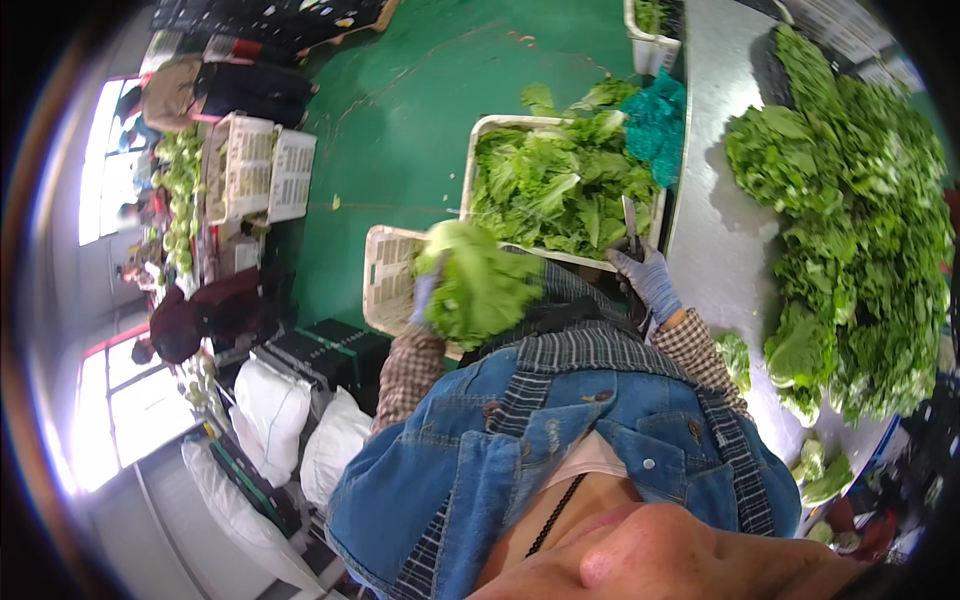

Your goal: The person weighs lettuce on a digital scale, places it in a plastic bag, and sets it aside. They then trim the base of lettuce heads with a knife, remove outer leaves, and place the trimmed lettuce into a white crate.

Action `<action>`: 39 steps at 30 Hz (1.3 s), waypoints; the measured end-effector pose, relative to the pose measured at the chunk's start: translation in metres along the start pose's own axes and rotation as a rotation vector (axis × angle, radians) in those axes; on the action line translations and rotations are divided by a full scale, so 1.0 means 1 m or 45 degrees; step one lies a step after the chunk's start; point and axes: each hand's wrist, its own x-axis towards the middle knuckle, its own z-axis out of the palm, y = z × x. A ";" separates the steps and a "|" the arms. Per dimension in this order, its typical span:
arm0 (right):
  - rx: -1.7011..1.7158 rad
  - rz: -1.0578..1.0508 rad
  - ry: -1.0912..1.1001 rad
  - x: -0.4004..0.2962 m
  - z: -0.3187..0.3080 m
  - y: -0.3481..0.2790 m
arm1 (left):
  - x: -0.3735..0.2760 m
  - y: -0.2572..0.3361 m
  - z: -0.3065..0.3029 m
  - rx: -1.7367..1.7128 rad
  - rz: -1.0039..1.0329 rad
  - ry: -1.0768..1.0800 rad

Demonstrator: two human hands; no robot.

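My left hand point(426, 298), in a pale glove, grips a leafy green lettuce head point(484, 289) that is slightly blurred. The lettuce is over a white plastic crate point(384, 259) at my left side. In my gloved right hand point(646, 279) is a knife point(630, 217), its blade pointing away from me. That hand is at the near right corner of a larger white crate point(474, 161) filled with loose lettuce leaves point(559, 184). Part of my left hand's grip is hidden by the leaves.
A metal table point(712, 217) on the right bears a large pile of lettuce point(855, 247). Teal mesh netting point(656, 127) hangs beside its edge. White sacks point(271, 416) and stacked crates point(292, 161) stand left. Other people point(169, 94) are across the green floor point(390, 135).
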 end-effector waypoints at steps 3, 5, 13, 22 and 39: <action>-0.037 -0.113 -0.182 0.014 0.024 0.000 | 0.017 -0.037 0.083 0.177 -0.312 -0.220; -0.121 -0.176 -0.348 0.032 0.018 0.021 | 0.029 -0.057 0.134 1.173 -0.015 -0.340; 0.263 0.470 -0.416 0.049 0.005 0.034 | 0.118 -0.124 0.049 0.877 0.018 -0.781; 0.302 0.080 -0.286 0.157 0.011 -0.041 | 0.364 -0.084 -0.062 1.660 0.215 0.629; 0.456 0.770 -0.245 0.040 0.064 -0.049 | 0.401 -0.030 -0.224 1.932 0.727 0.840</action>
